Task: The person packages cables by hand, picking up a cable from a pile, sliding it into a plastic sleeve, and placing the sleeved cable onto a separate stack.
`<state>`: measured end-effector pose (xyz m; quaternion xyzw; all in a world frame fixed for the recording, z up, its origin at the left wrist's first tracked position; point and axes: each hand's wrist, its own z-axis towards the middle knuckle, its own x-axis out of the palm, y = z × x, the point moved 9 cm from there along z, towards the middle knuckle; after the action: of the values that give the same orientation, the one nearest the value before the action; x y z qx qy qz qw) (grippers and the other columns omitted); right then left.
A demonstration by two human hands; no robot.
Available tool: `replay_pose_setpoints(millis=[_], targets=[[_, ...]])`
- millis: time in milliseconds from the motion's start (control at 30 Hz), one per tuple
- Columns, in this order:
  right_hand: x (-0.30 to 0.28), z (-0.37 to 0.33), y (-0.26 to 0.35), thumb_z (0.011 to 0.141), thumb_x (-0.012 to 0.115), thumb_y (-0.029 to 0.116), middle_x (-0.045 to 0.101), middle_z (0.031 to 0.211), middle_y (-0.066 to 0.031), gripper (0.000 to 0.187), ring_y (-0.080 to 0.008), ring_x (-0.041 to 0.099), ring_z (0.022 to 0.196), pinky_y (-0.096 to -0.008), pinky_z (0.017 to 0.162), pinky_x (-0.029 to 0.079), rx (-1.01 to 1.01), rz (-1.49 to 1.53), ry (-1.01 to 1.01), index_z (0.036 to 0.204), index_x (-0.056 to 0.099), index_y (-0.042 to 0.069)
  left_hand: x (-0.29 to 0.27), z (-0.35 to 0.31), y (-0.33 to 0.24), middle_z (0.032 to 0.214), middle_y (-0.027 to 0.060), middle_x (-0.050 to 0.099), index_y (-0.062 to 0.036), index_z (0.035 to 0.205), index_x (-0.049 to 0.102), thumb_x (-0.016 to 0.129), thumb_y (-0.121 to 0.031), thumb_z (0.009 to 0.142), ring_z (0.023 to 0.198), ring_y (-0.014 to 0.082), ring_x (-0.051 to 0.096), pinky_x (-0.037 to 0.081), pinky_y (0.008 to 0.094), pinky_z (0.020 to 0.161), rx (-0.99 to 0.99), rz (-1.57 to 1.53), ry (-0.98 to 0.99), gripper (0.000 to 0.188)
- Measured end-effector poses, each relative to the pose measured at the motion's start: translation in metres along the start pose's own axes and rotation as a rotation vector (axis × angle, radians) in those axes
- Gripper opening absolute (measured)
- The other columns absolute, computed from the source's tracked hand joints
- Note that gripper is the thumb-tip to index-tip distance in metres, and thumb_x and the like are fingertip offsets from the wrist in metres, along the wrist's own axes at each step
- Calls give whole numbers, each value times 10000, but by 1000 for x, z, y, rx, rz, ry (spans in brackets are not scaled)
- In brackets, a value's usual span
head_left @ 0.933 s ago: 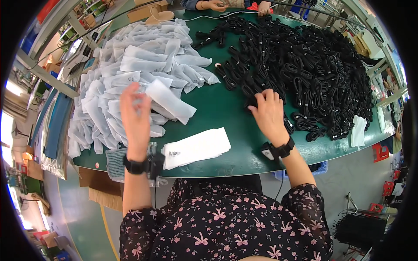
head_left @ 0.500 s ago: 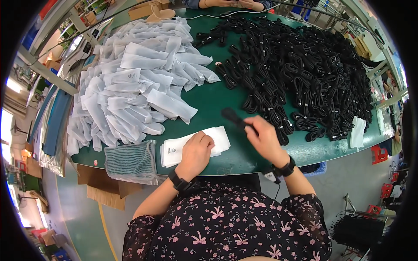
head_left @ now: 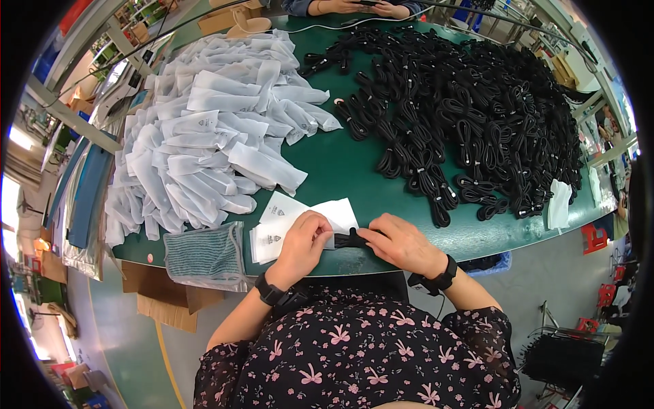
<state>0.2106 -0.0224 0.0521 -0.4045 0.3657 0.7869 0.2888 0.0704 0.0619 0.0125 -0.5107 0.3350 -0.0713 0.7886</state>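
With thumb and fingers pressed together, my left hand grips a white bag at its edge, over a small stack of flat white bags near the table's front. One bag of the stack sticks up at an angle behind the hand. My right hand pinches a coiled black cable by its right end. The cable's left end meets the bag beside my left fingers; how far it reaches inside is hidden. Left of the stack lies a clear plastic pack with a grey-green striped knitted item.
A large heap of filled white bags covers the table's left side. Coiled black cables are piled on the right. Across the green table, another person's hands show at the far edge. An opened cardboard box stands below the front left.
My right hand has brought the black cable down and left to the white bag. My left hand now pinches a bag's edge, and one bag of the stack has swung up.
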Motion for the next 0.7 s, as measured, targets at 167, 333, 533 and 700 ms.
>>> replay_pose_setpoints(millis=[167, 333, 533, 700], targets=[[7, 4, 2, 771, 722, 43, 573, 959, -99, 382, -281, 615, 807, -367, 705, 529, 42, 44, -52, 1137, 616, 33, 2, 0, 21, 866, 66, 589, 13, 904, 577, 645, 16, 872, 709, 132, 541, 457, 260, 644, -138, -59, 2, 75], [21, 0, -9, 785, 716, 38, 580, 956, -105, 346, -293, 616, 800, -377, 696, 523, 192, 150, -50, 1119, 625, 45, 4, -1, 20, 861, 82, 588, 9, 898, 570, 648, 5, 871, 703, 166, 550, 462, 288, 634, -165, -53, 22, 83], [23, 3, 0, 842, 686, 94, 571, 943, -114, 188, -315, 609, 802, -388, 673, 509, 127, 86, -25, 1014, 626, 49, 1, 1, 1, 902, 84, 592, -5, 889, 572, 641, 27, 853, 763, 195, 556, 461, 298, 655, -52, -4, 46, 85], [38, 0, -31, 833, 723, 85, 587, 952, -105, 174, -294, 608, 775, -353, 665, 510, 500, 450, -34, 983, 640, 54, -2, 7, -51, 949, 93, 593, -20, 881, 570, 634, 43, 834, 855, 239, 554, 464, 325, 693, 334, 258, 1, 101]])
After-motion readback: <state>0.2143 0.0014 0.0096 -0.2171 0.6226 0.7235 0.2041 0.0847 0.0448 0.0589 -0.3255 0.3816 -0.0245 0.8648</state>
